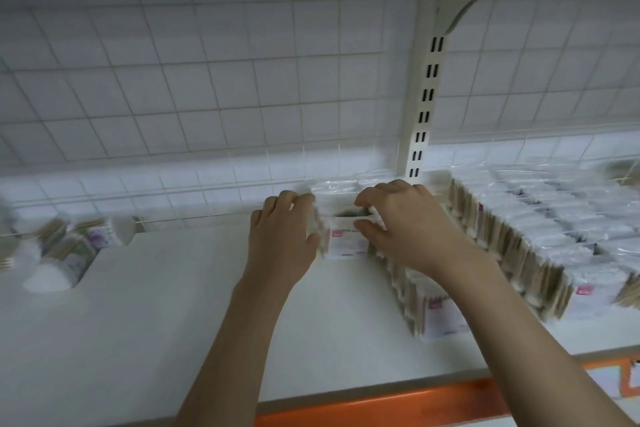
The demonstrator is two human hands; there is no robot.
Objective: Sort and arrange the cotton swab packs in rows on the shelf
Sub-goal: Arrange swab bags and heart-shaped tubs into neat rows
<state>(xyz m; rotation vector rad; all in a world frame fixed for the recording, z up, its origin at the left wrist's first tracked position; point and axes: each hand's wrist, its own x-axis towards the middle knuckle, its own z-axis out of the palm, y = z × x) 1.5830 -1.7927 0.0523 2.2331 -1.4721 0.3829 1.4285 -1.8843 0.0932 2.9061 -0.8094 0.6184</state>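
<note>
Clear packs of wooden-stick cotton swabs with white and pink labels stand on a white shelf [156, 305]. My left hand [284, 236] grips the left end of a small stack of packs [346, 239] near the back of the shelf. My right hand [401, 222] grips the same stack from the right, thumb in front and fingers over the top. A row of packs [429, 308] runs from under my right forearm toward the front edge. Further rows of packs [561, 239] fill the shelf to the right. The frame is blurred.
Round tubs of cotton swabs [65, 253] lie on their sides at the far left. A wire grid back panel [207, 97] and a slotted upright post [420, 114] stand behind. An orange price strip [381, 402] runs along the shelf's front edge.
</note>
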